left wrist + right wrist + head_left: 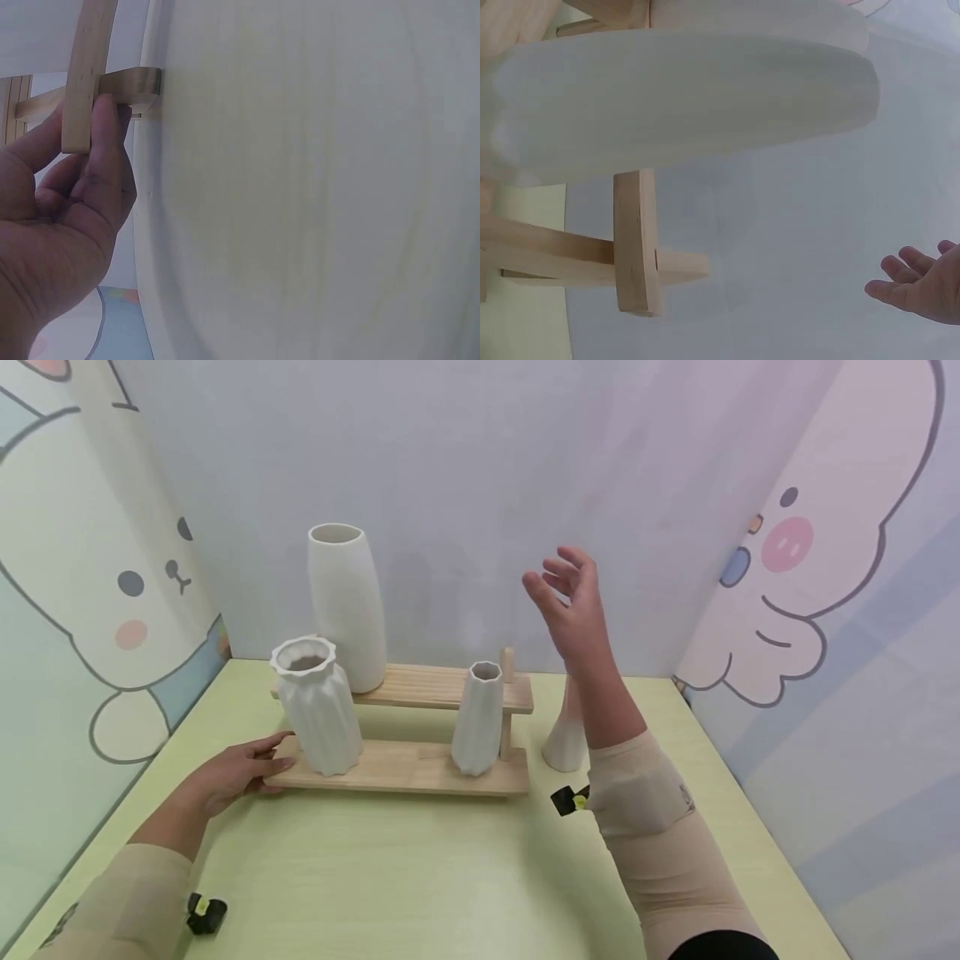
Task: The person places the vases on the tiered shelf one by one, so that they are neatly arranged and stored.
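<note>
A two-tier wooden shelf [420,767] stands on the table. My left hand [238,771] grips the left end of its lower board, thumb and fingers on either side in the left wrist view [79,112]. A white pleated vase [322,722] and a smaller white faceted vase [477,722] stand upright on the lower board. On the upper board's left side rises a tall white vase [347,610]. Raised above the shelf's right end, my right hand [573,610] is empty, its fingers loosely bent. The right wrist view shows that hand [926,289] apart from the near vase [690,105].
Another white vase [564,745] stands on the table right of the shelf, partly hidden by my right forearm. The pale yellow table [390,868] meets a plain back wall [450,510]. Cartoon-printed side walls [862,635] close in on both sides.
</note>
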Available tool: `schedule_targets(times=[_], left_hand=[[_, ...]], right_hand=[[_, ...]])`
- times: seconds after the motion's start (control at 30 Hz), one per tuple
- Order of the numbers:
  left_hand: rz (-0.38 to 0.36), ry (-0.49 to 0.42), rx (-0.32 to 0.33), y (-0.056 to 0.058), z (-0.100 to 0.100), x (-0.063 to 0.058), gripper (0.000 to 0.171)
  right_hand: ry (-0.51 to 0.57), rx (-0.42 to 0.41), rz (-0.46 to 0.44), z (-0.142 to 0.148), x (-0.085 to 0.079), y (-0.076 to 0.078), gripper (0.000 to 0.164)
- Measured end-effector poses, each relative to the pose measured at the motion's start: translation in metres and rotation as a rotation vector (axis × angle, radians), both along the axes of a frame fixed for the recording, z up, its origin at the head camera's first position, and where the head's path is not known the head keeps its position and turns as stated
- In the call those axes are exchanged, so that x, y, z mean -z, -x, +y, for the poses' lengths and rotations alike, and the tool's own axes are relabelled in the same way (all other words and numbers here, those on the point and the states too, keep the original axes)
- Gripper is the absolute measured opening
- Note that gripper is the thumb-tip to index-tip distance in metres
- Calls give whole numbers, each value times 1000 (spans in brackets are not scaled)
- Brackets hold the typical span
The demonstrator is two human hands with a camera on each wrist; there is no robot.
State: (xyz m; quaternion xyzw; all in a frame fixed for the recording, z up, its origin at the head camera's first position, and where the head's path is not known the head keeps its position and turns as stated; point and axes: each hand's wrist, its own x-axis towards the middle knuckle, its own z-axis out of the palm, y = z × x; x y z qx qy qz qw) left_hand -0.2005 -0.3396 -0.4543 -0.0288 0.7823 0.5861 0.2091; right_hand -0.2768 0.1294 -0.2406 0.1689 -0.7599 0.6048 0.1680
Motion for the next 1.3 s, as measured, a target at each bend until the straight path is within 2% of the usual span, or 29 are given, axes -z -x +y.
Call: schedule_targets(times=[0.3,0.5,0.9,1.3], left_hand=[[3,-3,-5,1,-1,2,85],[-3,9,-21,0,-1,1,86],[7,3,-19,1,-1,2,86],[7,2,-14,0,-1,4,87]], right_hand=[[-16,51,-12,25,16,-9,79],[-42,100,-7,43,26,-9,80],[-51,165,-61,79,53,-10,82],[-23,147,-129,97,90,-7,87]])
